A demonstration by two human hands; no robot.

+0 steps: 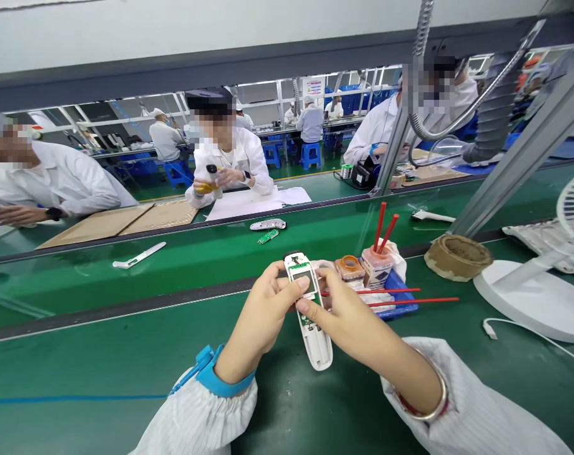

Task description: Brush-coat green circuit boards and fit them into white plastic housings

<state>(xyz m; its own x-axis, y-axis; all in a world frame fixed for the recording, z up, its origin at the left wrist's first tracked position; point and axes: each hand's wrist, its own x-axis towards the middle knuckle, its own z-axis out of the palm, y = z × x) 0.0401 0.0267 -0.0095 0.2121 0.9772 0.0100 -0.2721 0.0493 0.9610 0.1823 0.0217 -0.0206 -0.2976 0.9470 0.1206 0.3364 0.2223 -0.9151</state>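
Observation:
Between my two hands is an opened white handheld device housing [318, 351], held tilted above the green bench. A green circuit board [306, 318] and a small grey display [303, 282] show inside it. My left hand [268, 303] grips the housing's left side, its thumb pressing near the display. My right hand [344, 303] grips the right side, with the thumb across the board. Part of the board is hidden by my thumbs. A blue wrist strap [230, 379] circles my left wrist, its cord running left.
Beyond my hands, a blue tray [401, 297] carries small jars and red sticks [424, 300]. A tape roll [457, 256] and white fan [514, 297] stand right. On the green belt [211, 259] lie a white casing part [140, 256] and another device [268, 225]. Co-workers sit opposite.

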